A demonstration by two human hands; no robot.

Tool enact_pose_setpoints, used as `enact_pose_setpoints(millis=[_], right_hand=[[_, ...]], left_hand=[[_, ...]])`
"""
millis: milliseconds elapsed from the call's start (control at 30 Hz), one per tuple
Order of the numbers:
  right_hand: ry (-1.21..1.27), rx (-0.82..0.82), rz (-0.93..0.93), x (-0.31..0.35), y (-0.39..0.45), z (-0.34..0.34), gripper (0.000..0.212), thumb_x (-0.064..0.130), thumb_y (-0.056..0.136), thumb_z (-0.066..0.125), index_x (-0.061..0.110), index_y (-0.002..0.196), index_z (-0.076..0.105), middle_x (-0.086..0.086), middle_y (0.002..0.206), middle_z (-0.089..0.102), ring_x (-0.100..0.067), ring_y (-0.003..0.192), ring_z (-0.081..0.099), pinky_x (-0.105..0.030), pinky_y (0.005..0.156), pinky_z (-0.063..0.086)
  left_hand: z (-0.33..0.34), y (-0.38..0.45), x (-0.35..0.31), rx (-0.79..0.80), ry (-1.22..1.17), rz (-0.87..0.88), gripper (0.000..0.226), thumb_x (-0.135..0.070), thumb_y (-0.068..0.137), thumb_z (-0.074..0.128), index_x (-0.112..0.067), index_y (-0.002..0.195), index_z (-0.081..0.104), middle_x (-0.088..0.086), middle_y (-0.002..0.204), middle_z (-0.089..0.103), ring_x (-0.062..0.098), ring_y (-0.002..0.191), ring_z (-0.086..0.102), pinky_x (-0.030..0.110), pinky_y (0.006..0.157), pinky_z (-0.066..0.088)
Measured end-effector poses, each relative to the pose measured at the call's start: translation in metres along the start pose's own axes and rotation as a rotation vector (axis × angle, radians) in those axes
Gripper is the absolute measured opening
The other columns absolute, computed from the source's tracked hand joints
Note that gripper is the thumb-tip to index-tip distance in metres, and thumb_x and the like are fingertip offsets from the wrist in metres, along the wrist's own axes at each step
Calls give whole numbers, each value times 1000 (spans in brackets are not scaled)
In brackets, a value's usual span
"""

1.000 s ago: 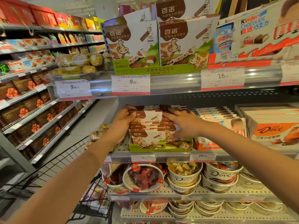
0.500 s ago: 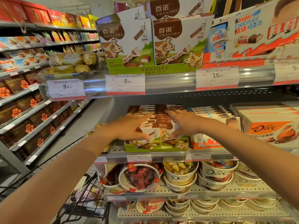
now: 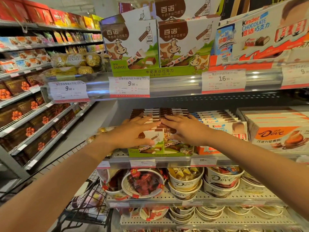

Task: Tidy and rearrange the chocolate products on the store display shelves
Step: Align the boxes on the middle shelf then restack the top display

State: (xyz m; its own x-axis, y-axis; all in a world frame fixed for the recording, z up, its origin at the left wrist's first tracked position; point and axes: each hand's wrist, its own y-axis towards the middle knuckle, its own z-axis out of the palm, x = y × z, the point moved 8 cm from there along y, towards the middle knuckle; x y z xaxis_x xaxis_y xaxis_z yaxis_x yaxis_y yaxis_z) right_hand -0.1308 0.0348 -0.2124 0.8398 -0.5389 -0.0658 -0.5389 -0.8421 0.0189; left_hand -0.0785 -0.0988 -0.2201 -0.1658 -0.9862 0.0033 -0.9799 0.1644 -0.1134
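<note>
"BAINUO" on green tray (image 3: pixel 160 72) on top shelf; price tag (image 3: pixel 129 87) below it reads "9.90", tag (image 3: pixel 223 80) to its right "16.90". "Kinder CHOCOLATE" on box (image 3: pixel 260 36) right of tray. "Dove" on orange box (image 3: pixel 277 134) and tubs (image 3: pixel 223 179) lower down. "FERRERO ROCHER" pack (image 3: pixel 73 59) left of tray.

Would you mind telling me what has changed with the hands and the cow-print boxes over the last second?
The left hand and right hand let go of the front cow-print boxes they were gripping and now lie flat with straight fingers on top of the two rows, fingertips almost meeting. The raised front boxes have been pressed down level. The Kinder boxes and Dove boxes stayed put.
</note>
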Motion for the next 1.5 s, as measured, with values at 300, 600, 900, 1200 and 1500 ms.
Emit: enact_pose_setpoints(millis=[300,600,900,1200,1500], right_hand=[[404,-43,-3,-6,-5,-13,75,36,87,62,29,147,19,1,153,27,-19,137,32,-47,111,29],[1073,-411,438,-33,-42,-19,75,1,79,69,9,139,26,1,117,45,-7,107,41,-7,74,30],[1511,-434,587,-31,-33,11,25,19,97,45,19,122,44,5,111,55,-14,100,55,-27,77,44],[1720,-448,682,-32,-26,32,47,32,100,37,23,145,26,12,82,57,-6,73,58,-28,74,49],[1577,-321,595,-36,-20,28,32,19,99,43,19,131,42,-2,115,62,-21,103,61,-31,83,48]], left_hand=[[-22,1,-26,-345,-5,-124,79,-76,76,44,-23,135,41,-1,140,42,19,130,36,46,110,26],[-6,2,2,-238,-210,-693,128,-87,56,51,-23,147,-11,26,153,-4,49,137,13,58,107,28],[-13,-11,15,-402,-462,-557,118,-90,53,50,-20,143,20,7,138,45,27,123,48,38,95,47],[38,-10,33,-437,-1885,-423,45,-48,96,36,-17,117,60,10,106,71,26,100,66,44,87,49],[44,-11,38,-269,-1629,-452,30,-31,96,44,-14,116,60,7,107,70,21,99,66,36,88,48]])
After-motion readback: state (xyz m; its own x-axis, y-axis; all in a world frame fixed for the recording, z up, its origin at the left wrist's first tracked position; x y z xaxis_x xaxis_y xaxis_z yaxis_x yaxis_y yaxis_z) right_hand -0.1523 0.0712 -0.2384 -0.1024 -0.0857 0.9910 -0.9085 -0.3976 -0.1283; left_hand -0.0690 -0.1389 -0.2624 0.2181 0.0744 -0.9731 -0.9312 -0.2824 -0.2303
